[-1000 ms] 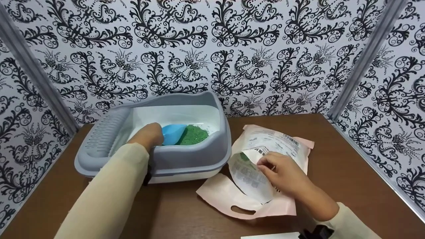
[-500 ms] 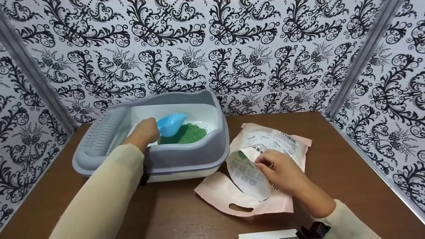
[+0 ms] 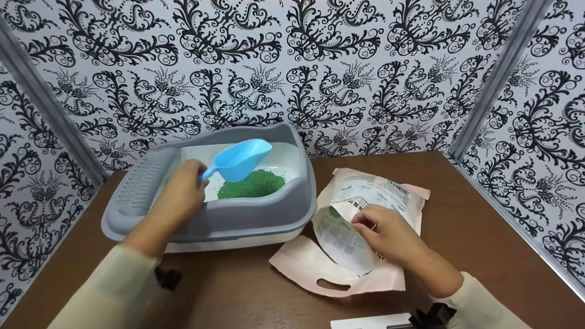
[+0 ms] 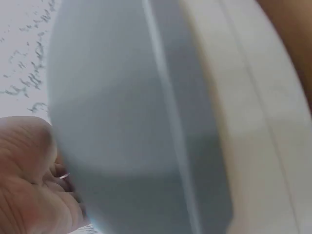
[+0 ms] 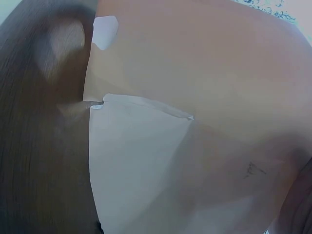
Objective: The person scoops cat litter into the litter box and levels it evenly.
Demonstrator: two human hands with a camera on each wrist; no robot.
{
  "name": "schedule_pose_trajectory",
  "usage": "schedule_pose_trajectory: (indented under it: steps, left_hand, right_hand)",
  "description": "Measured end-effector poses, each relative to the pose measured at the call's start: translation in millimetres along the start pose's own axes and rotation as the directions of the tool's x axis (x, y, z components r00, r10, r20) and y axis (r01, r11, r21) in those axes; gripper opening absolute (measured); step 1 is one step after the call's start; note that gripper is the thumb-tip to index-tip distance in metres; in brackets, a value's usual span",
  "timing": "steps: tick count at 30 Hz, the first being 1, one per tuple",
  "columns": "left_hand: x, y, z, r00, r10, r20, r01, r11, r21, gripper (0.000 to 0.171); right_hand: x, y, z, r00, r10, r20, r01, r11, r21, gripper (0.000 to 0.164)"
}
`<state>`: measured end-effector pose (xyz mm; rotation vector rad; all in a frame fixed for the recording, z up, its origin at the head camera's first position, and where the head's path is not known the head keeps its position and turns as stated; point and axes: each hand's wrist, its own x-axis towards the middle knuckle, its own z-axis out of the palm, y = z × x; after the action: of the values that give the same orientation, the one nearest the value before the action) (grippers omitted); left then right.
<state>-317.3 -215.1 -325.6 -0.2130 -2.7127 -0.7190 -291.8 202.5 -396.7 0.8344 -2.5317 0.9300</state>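
Observation:
My left hand (image 3: 183,188) grips the handle of a blue scoop (image 3: 237,161), held tilted above the near wall of a grey and white litter box (image 3: 260,217). Below the scoop, a mound of green litter granules (image 3: 251,184) covers part of the white floor. In the left wrist view the hand (image 4: 31,180) shows at the lower left beside the box's grey wall (image 4: 117,97); the scoop is mostly hidden there. My right hand (image 3: 388,234) pinches the cut edge of a pale pink bag (image 3: 329,269), whose mouth gapes with green granules inside.
The bag lies on the brown table (image 3: 256,288) right of the box. A white flat object (image 3: 370,321) lies at the front edge near the right wrist. Patterned walls (image 3: 347,82) enclose the back and sides. The box has a slotted grey step (image 3: 141,183) at its left.
My left hand has lifted the scoop up out of the green granules and drawn back to the left, baring more of the mound. The right hand stays at the bag's edge.

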Motion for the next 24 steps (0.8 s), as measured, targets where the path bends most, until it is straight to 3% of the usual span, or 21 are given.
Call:
schedule_pose_trajectory:
  steps: [3, 6, 8, 11, 15, 20, 24]
  left_hand:
    - [-21.1, 3.6, -8.2, 0.991, 0.076, -0.111, -0.081, 0.996, -0.038, 0.023]
    - [-42.3, 3.9, -13.2, 0.964, 0.149, -0.220, -0.165, 0.985, -0.054, 0.025]
    - [-57.5, 3.3, -12.3, 0.952, 0.165, -0.259, -0.184, 0.981, -0.052, 0.026]
    - [-78.1, 2.3, -5.5, 0.947, 0.164, -0.276, -0.187, 0.981, -0.057, 0.027]
    - [-95.5, 1.4, 2.8, 0.942, 0.167, -0.290, -0.195, 0.978, -0.070, 0.028]
    - [-106.6, 0.3, 7.5, 0.947, 0.194, -0.255, -0.214, 0.975, -0.055, 0.030]
    - [-108.3, -0.2, 12.7, 0.946, 0.260, -0.192, -0.272, 0.962, -0.038, 0.031]
  right_hand:
    - [0.8, 0.2, 0.6, 1.000, -0.002, 0.003, 0.002, 1.000, -0.005, 0.007]
    - [1.7, -0.8, 0.2, 1.000, -0.007, -0.005, 0.007, 1.000, -0.007, 0.007]
    - [1.7, -1.6, -0.5, 1.000, -0.006, -0.009, 0.006, 1.000, -0.010, 0.008]
    - [1.2, -2.4, -1.4, 1.000, 0.003, -0.009, -0.003, 1.000, -0.015, 0.008]
    - [0.4, -2.1, -1.2, 1.000, 0.011, -0.002, -0.011, 1.000, -0.016, 0.007]
    - [-0.3, -1.9, 0.9, 1.000, 0.007, 0.009, -0.007, 1.000, -0.009, 0.006]
    - [-0.7, -1.3, 1.6, 1.000, 0.012, 0.010, -0.012, 1.000, -0.011, 0.010]
